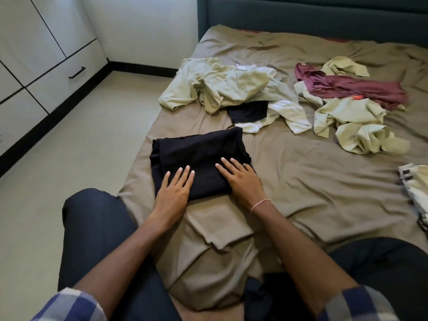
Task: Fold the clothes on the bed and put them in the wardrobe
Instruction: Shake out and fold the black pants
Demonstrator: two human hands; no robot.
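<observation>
So the black garment (199,151) is folded into a chunky rectangle and sits on the bed (301,181) near its left edge, right in front of the person. Both hands are flat on it with fingers straight, not gripping anything: the left hand (173,191) presses on the near left corner, and the right hand (243,181) presses on the near right side, a pink beaded bracelet (260,204) on that wrist. Further back on the brown sheet there's a crumpled heap of pale green clothes (222,86) with a small black piece (249,112) poking out from under it. To the right of that lies a maroon garment (352,86), and another rumpled pale green pile (354,126) touches its near side. A patterned cream and dark cloth (414,188) peeks in at the right edge. The white wardrobe (34,54) with black handles stands across the floor (81,170) on the left, doors closed, and a dark headboard (312,15) runs along the far end of the bed.
</observation>
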